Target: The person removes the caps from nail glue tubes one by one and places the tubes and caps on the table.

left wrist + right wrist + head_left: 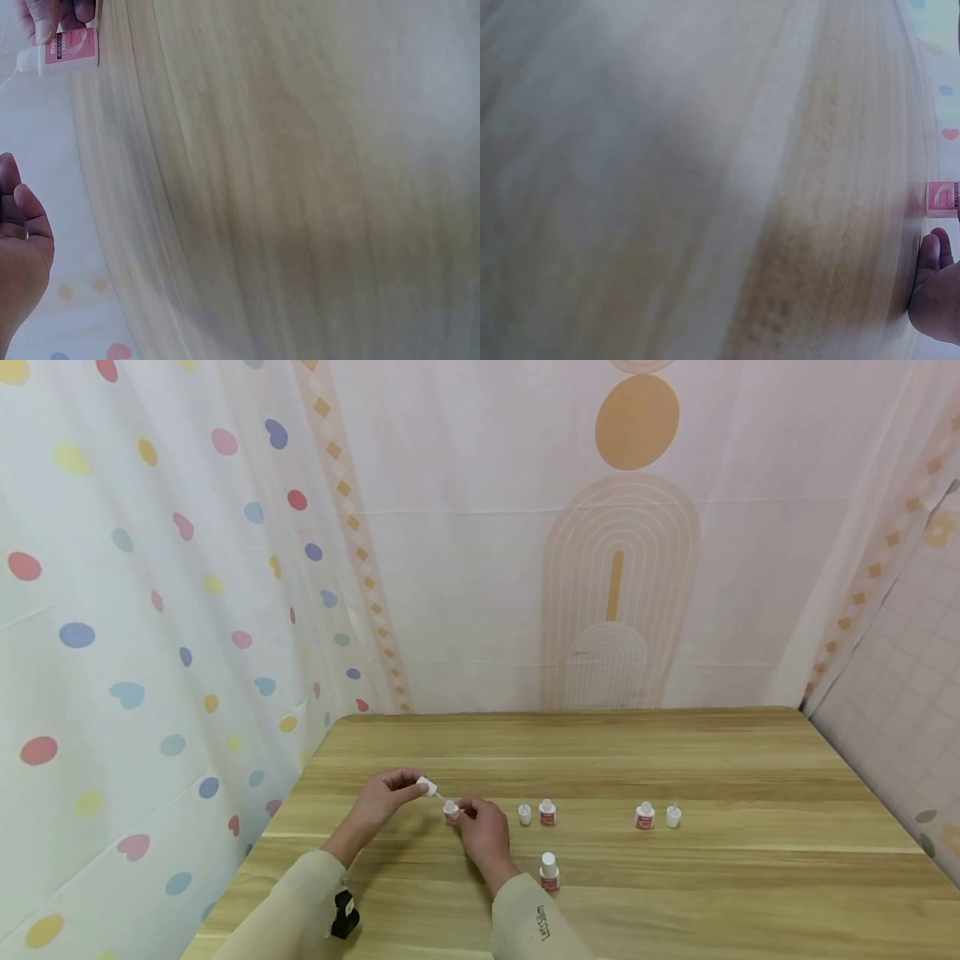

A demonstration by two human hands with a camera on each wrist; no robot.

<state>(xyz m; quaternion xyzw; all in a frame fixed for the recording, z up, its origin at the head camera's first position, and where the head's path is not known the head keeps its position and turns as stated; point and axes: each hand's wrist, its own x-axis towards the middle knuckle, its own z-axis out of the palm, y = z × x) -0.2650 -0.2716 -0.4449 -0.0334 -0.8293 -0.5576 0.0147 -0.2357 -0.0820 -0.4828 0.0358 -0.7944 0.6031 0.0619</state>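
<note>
- small red-labelled bottle (450, 810): upright and uncapped on the left part of the tabletop (675, 743), base seemingly down on the wood.
- grasped from the side by the right hand (483, 829), with thumb against the label in the left wrist view; probably steadied because so light and narrow, and so easily tipped.
- white cap (427, 786): pinched near its closed end between thumb and fingers of the left hand (386, 797), tilted, with a thin stem (442, 797) slanting down toward the bottle's mouth; presumably angled to line up with the narrow neck.
- cannot tell whether just inside the neck or only beside the rim.
- neither hand released: left lightly closed on the cap, right closed on the bottle, leaving the mouth clear for the stem.
- farther right, a loose cap (525, 815) just beside a second bottle (547, 814), and another cap (673, 817) beside a third bottle (644, 817); both set stem-up, likely to spare the stems contact with the wood, and near enough to pair by eye.
- nearer the body, a capped bottle (549, 872), upright and untouched.
</note>
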